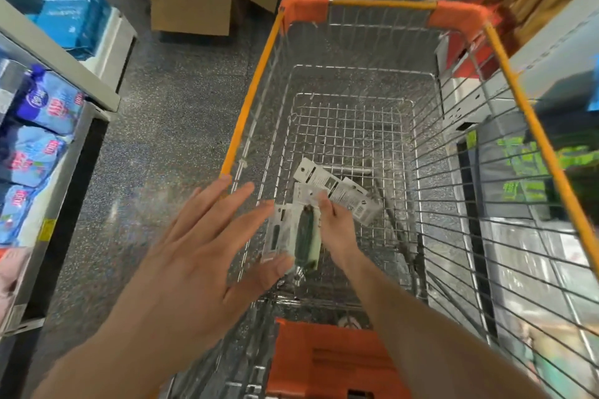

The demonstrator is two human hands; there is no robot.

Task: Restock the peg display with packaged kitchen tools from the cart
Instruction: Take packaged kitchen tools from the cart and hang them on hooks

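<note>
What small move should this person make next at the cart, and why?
Probably bring the open left hand in under the green-handled packs and lift them clear of the cart. The right hand pinches them near their top, and the left thumb is right beside them. More white packs lie on the cart floor.

Open top of the cart (258,81) is giving free passage down into the basket, while its wire walls are closing off all four sides. The far half of the cart's floor is lying bare; packaged tools (334,185) are covering part of the near half. Left of the cart, bare aisle floor (168,126) is running alongside a shelf unit (58,65). A cardboard box (191,10) is standing beyond the cart's far-left corner, and shelving (551,58) is crowding the cart's right side.
</note>
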